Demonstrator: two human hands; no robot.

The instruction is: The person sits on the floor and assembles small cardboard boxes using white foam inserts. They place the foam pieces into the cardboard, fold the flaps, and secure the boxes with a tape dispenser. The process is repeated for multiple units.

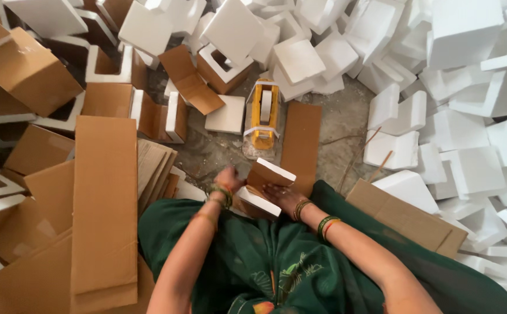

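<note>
item: brown cardboard-faced white foam corner block (265, 186), at the lap's front edge, long axis slanting up-right; left hand (228, 179) grips its left end, right hand (281, 197) flat beneath (both touching); yellow tape dispenser (264, 113) just beyond.

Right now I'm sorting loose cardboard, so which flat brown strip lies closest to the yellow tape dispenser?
The short upright strip on the bare floor, immediately right of the yellow tape dispenser. The much longer strip lies far left on the cardboard stack.
</note>
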